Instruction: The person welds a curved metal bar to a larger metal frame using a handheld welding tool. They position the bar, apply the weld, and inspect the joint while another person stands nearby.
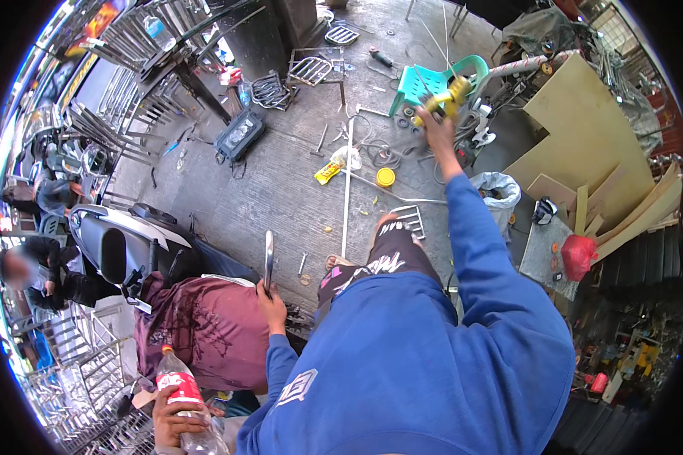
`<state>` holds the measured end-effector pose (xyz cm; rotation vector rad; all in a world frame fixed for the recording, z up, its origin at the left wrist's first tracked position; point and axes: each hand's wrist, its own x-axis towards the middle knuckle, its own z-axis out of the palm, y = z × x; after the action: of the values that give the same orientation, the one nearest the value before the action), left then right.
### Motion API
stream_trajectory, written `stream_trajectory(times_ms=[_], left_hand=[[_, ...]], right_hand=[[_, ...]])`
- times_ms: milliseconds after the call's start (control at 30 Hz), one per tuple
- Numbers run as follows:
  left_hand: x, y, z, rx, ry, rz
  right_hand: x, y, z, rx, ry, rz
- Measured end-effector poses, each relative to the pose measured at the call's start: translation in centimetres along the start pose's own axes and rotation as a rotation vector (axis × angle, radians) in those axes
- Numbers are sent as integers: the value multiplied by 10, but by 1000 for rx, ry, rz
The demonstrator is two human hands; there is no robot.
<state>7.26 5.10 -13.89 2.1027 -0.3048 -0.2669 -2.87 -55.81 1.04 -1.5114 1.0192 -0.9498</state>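
At the lower middle my left hand (274, 307) is closed round a shiny curved metal bar (269, 262), which stands up out of the fist. My right hand (438, 133) reaches far forward and grips a yellow power tool (451, 98); its exact kind is hard to make out. The tool is in front of the seat of a turquoise plastic chair (430, 80), and I cannot tell whether they touch. Another person's hand (176, 417) at the lower left holds a clear plastic bottle (180, 385) with a red label.
A motorcycle (133, 239) stands left, near a seated person (34, 273). On the concrete floor lie a dark tool case (239, 135), a yellow lid (385, 177), a long white rod (348, 182) and cables. Plywood (592, 129) and a white sack (501, 199) stand right.
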Motion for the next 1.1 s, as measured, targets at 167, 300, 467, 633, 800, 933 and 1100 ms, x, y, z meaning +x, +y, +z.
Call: stream_trajectory(times_ms=[167,300,467,633,800,933,1100], left_hand=[[32,42,13,-49,96,54],[70,83,42,-130,156,93],[114,129,68,-35,90,203],[114,171,92,-24,84,235],[86,182,127,1,73,158],[76,186,137,61,44,45],[93,197,128,86,51,108]], right_hand=[[-96,-52,-105,-229,102,-66],[-95,-115,-179,-342,113,-157],[-61,-133,-201,53,23,26],[5,-62,-162,147,-18,-30],[92,14,-91,-138,-13,-251],[170,11,-60,-138,124,-432],[289,-29,-62,-4,173,-494]])
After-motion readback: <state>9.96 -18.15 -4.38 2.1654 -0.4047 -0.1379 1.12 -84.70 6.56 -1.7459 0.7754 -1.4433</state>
